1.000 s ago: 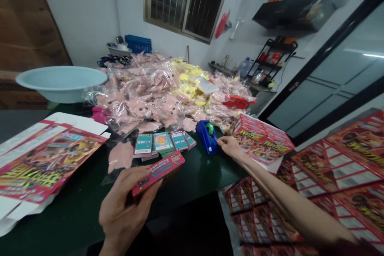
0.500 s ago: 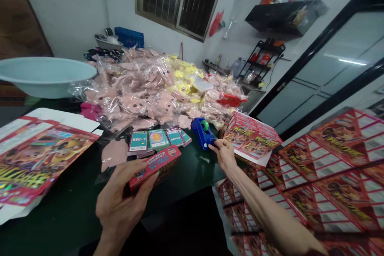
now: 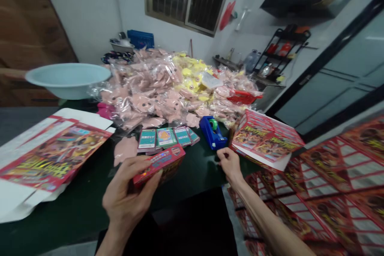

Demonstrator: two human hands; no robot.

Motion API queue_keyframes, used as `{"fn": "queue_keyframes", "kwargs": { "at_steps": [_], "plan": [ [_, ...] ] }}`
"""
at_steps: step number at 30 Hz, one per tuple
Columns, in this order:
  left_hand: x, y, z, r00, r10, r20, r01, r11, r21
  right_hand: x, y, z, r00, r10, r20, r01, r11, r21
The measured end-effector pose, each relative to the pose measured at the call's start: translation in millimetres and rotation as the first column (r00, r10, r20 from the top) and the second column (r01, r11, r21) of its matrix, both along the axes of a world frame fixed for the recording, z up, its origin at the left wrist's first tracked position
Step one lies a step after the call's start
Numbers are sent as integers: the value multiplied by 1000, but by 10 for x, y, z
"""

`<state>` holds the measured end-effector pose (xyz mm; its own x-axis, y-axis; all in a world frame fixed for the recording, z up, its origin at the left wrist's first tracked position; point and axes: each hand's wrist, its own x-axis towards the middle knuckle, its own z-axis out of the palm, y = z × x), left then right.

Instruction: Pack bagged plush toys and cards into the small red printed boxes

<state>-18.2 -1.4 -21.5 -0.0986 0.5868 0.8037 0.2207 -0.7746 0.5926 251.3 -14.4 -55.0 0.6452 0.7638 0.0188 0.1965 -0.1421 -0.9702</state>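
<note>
Small red rectangular cardboard box [image 3: 162,161] seems best held lightly but steadily, walls uncrushed. It extends rightward from the left hand [image 3: 127,192], clamped between thumb and fingers; the right hand [image 3: 230,165], fingers curled together, any contents unclear, sits just beside the blue plastic tape dispenser [image 3: 212,135].

The held box [image 3: 168,161] looks like glossy printed card; the dispenser [image 3: 216,142] is smooth, shiny plastic. Clear, crinkled plastic wraps the toys [image 3: 147,105]. The basin [image 3: 69,81] is smooth plastic, the surface [image 3: 193,176] faintly glossy.
</note>
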Motion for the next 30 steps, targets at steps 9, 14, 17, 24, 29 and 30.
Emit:
{"fn": "queue_keyframes", "kwargs": {
  "at_steps": [9, 14, 17, 24, 29, 30],
  "plan": [
    [-17, -21, 91, 998, -26, -52, 26, 1000, -4, -1028, -520, 809, 883, 366, 294, -442, 857, 263],
    [-34, -41, 84, 995, 40, -95, -45, 998, -51, -1284, -420, 911, 848, 522, -94, -460, 812, 359],
    [-32, -43, 73, 996, 24, -85, -30, 997, -71, -1356, -388, 906, 775, 591, -225, -490, 786, 377],
    [-32, -40, 74, 997, -15, -78, 11, 998, -62, -1424, -360, 925, 747, 620, -242, -542, 777, 320],
    [-35, -65, 84, 995, 0, -95, -6, 998, -63, -1471, -349, 946, 786, 562, -260, -485, 819, 305],
    [-38, -71, 90, 995, 3, -96, -9, 998, -59, -1480, -348, 946, 790, 554, -261, -478, 824, 303]
  ]
}}
